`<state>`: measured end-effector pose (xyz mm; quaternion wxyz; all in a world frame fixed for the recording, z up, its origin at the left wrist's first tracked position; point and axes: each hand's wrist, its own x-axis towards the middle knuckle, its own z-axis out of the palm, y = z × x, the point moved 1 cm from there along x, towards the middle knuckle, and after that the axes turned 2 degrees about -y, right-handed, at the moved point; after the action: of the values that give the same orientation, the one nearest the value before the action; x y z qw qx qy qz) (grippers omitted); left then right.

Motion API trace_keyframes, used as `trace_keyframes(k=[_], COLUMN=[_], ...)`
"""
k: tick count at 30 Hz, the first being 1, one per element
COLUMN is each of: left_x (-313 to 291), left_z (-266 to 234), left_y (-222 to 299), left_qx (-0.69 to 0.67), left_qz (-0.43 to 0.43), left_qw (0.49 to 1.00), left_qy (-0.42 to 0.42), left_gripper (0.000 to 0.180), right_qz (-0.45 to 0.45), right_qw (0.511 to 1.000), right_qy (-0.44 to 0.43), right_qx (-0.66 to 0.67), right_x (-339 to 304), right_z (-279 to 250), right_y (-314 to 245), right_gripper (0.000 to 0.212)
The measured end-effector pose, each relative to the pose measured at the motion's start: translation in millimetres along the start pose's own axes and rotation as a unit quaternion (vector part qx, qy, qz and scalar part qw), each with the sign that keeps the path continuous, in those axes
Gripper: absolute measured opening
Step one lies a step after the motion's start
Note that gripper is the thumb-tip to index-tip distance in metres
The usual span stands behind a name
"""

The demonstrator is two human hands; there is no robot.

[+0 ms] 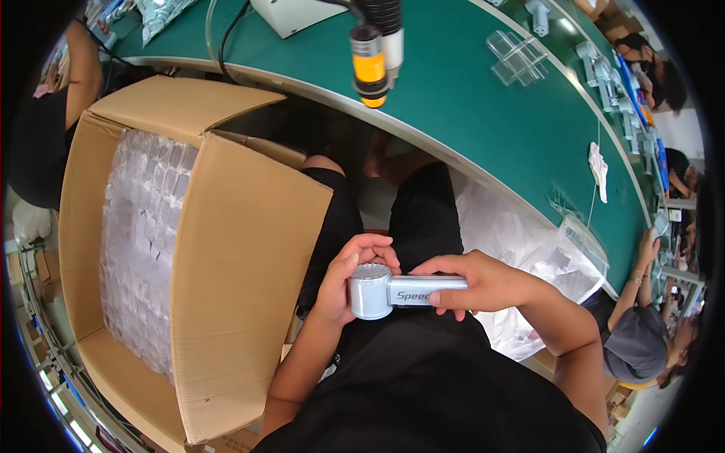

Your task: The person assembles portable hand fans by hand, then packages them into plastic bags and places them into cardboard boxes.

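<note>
Seemingly a check: left hand (337, 285) cups the device (370, 297) at its round end, right hand (483, 283) grips its handle (406, 285); turning it would need both.

Silvery-blue round-headed handheld device (402, 292), held crosswise, seemingly level

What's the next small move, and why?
Probably tilt the silver-blue handheld device slightly to inspect its round head: the right hand grips the handle and the left hand curves around the head, so both ends look supported.
</note>
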<state>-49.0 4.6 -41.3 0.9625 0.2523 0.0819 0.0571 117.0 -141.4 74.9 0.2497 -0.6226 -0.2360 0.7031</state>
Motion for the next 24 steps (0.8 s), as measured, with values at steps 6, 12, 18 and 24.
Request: trace_keyframes(k=[6, 12, 18, 24], left_x=[1.5, 2.4, -3.2, -4.9], left_z=[20.4, 36.6, 62.9, 69.7], left_y=[0.5, 1.9, 4.5, 9.1], left_qx=[0.077, 0.095, 0.208, 0.3], left_qz=[0.035, -0.002, 0.048, 0.061], left_qw=[0.996, 0.995, 0.974, 0.952], left_qy=[0.01, 0.034, 0.073, 0.01], left_gripper=[0.053, 0.045, 0.03, 0.029], right_qz=[-0.102, -0.135, -0.135, -0.136], right_qw=[0.995, 0.991, 0.988, 0.988], right_qy=[-0.011, 0.009, 0.068, 0.054], right_qx=[-0.017, -0.001, 0.045, 0.044], right_x=[-23.5, -41.3, -49.9, -57.3], right_z=[3.5, 2.7, -0.3, -3.6], right_y=[1.4, 5.0, 13.9, 16.4], right_gripper=[0.046, 0.049, 0.048, 0.042])
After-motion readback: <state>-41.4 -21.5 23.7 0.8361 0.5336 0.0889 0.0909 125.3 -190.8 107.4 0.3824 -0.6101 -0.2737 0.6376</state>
